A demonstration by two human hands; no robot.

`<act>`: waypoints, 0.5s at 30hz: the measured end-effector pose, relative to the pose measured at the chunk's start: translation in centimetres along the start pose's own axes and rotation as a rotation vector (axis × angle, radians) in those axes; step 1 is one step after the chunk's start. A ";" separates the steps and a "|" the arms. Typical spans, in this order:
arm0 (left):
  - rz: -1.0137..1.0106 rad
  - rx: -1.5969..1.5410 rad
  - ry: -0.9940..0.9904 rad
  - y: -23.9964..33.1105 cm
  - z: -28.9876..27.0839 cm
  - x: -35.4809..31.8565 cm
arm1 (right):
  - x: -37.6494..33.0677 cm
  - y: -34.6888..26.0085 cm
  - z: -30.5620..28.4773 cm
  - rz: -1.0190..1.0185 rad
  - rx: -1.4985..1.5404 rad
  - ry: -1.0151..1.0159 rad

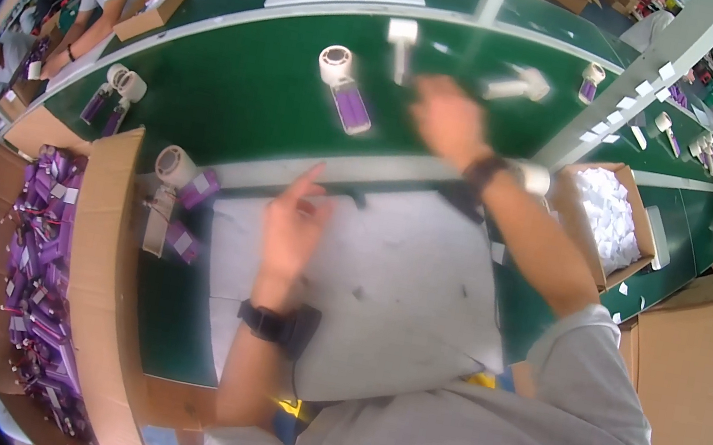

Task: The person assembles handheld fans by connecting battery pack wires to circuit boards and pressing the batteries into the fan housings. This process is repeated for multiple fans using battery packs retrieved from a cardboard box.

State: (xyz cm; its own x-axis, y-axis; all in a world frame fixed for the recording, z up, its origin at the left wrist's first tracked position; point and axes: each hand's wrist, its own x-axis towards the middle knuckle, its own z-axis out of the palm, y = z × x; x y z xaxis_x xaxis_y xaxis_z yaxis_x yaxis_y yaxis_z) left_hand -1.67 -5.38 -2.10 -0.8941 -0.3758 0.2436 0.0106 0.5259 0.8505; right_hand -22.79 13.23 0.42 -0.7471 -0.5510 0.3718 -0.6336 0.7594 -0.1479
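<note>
The right hand [449, 120] reaches far forward, arm extended, while the left hand [294, 226] is raised over a white mat [400, 297]. Beyond spreads a green surface [239, 78], a carton of purple packs [104, 273] standing left. The left fingers part loosely around nothing visible; the right's grip, blurred beside a white handheld device [402, 35], I cannot tell.
</note>
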 end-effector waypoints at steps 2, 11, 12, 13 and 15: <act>0.036 0.001 -0.066 0.3 0.8 0.1 | 2.6 6.2 0.6 0.315 -0.147 -0.012; 0.095 -0.010 -0.156 -0.3 1.4 0.0 | 2.7 16.2 2.2 0.287 -0.343 -0.220; 0.104 -0.008 -0.173 -0.4 1.3 0.0 | 2.8 15.9 2.0 0.279 -0.324 -0.244; 0.097 -0.005 -0.176 -0.5 1.1 -0.2 | 2.8 15.6 1.8 0.272 -0.302 -0.266; 0.119 0.005 -0.195 -0.3 1.0 0.2 | 2.4 17.1 3.3 0.317 -0.266 -0.220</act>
State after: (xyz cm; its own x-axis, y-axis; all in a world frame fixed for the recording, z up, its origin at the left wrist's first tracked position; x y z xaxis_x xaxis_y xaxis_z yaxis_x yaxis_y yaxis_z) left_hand -2.28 -4.85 -2.74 -0.9564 -0.1565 0.2465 0.1192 0.5614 0.8189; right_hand -36.11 23.73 -4.20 -0.9385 -0.3161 0.1386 -0.3153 0.9486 0.0282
